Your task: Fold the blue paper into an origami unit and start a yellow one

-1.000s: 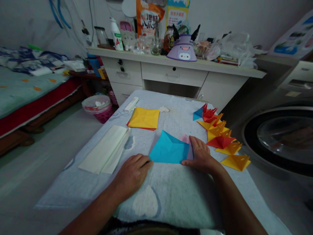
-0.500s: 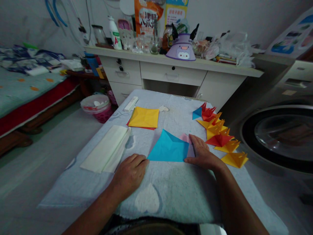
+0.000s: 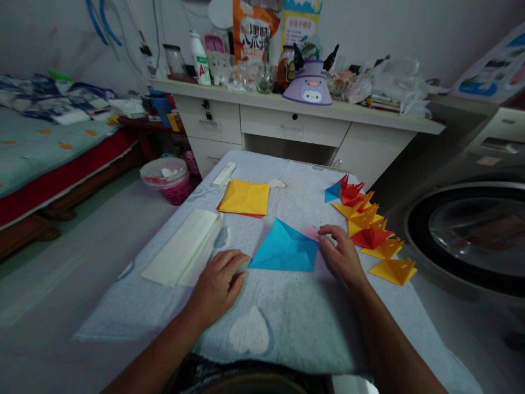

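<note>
A blue folded paper triangle (image 3: 284, 249) lies on the cloth-covered table (image 3: 287, 323) in front of me. My left hand (image 3: 219, 284) rests flat on the cloth, fingers stretched toward the paper's left corner. My right hand (image 3: 342, 255) sits at the paper's right edge, fingers curled down at the right corner, where a bit of pink paper (image 3: 311, 232) shows underneath. Neither hand lifts the paper off the table.
A row of folded red, yellow and blue paper shapes (image 3: 369, 230) runs along the table's right side. A yellow paper stack (image 3: 245, 197) and a white folded sheet (image 3: 186, 247) lie to the left. A desk (image 3: 295, 120), pink bin (image 3: 166, 179), bed (image 3: 41, 148) and washing machine (image 3: 467, 230) surround the table.
My left hand has slid slightly back and left from the paper's corner. My right hand's fingers have curled in at the paper's right corner. The blue paper stays in place.
</note>
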`<control>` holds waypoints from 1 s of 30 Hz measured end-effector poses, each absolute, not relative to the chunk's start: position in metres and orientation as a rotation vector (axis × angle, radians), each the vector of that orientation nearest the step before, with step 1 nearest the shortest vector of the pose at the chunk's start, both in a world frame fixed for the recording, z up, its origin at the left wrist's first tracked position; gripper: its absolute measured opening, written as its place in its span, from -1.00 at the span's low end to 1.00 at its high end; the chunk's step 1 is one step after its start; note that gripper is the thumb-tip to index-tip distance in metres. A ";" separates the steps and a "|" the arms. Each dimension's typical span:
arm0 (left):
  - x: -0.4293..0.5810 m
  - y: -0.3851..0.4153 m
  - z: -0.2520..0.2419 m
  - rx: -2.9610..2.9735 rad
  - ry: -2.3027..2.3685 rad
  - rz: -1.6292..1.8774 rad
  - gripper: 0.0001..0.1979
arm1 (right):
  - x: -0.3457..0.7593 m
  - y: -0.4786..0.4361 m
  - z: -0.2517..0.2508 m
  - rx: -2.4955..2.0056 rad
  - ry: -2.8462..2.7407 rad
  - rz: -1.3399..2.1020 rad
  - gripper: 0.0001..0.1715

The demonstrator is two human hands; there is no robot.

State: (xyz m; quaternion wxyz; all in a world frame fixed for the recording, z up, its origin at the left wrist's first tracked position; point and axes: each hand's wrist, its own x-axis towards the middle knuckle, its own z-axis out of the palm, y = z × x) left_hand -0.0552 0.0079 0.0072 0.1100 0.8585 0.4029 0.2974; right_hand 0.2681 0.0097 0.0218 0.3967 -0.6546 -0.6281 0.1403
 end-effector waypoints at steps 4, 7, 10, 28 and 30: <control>-0.055 0.008 0.005 2.484 1.180 0.782 -0.66 | 0.260 0.007 0.030 -1.446 -1.641 0.478 -0.70; -0.053 0.009 0.008 2.420 1.134 0.720 -0.64 | 0.257 0.003 0.036 -1.312 -1.688 0.727 -0.65; -0.044 0.015 0.018 2.321 1.085 0.671 -0.65 | 0.255 -0.002 0.040 -1.257 -1.698 1.020 -0.61; 0.005 0.069 0.029 2.092 0.920 0.966 -0.41 | 0.268 0.004 0.034 -1.402 -1.118 0.698 -0.57; 0.005 0.068 0.027 2.009 0.931 0.999 -0.41 | 0.267 0.006 0.031 -1.407 -1.104 0.704 -0.42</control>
